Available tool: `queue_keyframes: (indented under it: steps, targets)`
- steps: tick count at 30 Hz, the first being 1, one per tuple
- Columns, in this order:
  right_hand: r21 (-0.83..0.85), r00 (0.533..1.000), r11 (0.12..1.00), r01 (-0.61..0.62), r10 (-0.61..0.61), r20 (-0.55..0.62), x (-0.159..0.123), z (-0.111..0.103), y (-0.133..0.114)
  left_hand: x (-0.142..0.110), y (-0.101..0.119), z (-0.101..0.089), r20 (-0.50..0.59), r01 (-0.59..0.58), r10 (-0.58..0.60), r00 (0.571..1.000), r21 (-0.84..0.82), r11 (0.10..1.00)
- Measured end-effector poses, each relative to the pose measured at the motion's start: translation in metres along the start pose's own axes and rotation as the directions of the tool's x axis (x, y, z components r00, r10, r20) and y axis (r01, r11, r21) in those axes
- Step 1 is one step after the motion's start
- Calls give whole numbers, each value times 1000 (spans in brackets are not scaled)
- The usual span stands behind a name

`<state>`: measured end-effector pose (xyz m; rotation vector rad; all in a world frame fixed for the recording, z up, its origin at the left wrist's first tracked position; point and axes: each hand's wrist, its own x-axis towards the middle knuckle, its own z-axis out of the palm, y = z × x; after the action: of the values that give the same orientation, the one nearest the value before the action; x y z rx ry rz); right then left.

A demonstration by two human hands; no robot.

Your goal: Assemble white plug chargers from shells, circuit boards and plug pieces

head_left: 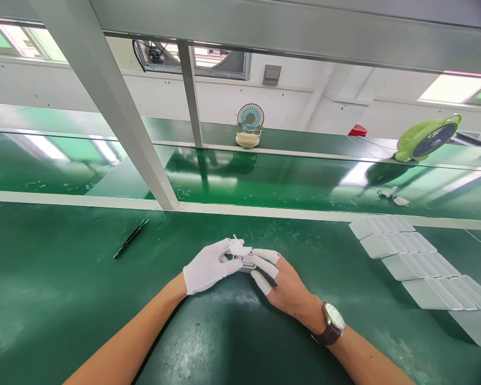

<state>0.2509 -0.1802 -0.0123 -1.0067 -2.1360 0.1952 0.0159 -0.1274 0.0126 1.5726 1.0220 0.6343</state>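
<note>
My left hand [207,269], in a white glove, and my right hand [282,284], with white finger cots and a wristwatch, meet over the green bench. Together they pinch a small white plastic part [241,255] with a thin wire at its top. The fingers of both hands are closed around it, and the part rests just above the bench surface. Most of the part is hidden by my fingers.
Black tweezers [130,239] lie on the bench to the left. Overlapping rows of white plastic shells [420,267] lie at the right. Beyond a white rail runs a green conveyor [264,184], with a small blue fan [249,126], a green fan [427,138], and a slanted metal post [116,112].
</note>
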Motion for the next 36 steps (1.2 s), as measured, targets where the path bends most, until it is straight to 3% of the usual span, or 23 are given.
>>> queue_keyframes:
  steps: [3,12,15,17,19,21,23,25,36]
  targets:
    - [12,999,999,-37,38,-39,-3,2,2,0,5,1,-37,-15,18,999,61,998]
    - [25,990,992,-127,125,66,-5,3,8,-3,8,12,-75,22,-7,997,193,981]
    - [0,993,994,-113,113,31,-4,2,9,-5,4,11,-225,52,22,974,318,947]
    - [-38,997,996,-77,77,-3,-3,1,8,-7,2,9,-304,21,128,944,442,897]
    - [-89,999,996,-20,17,-39,-3,0,7,-9,4,9,-239,-82,261,935,573,816]
    - [-140,996,989,54,-63,-62,-2,1,6,-10,8,11,-82,-207,347,934,666,716]
    - [-190,990,975,118,-130,-54,-3,2,4,-10,15,15,56,-295,369,928,715,633]
    - [-240,985,958,154,-167,-34,-4,3,3,-9,20,18,125,-333,367,922,738,586]
    - [-388,970,891,234,-241,31,-5,5,-5,-11,31,30,132,-303,350,928,812,499]
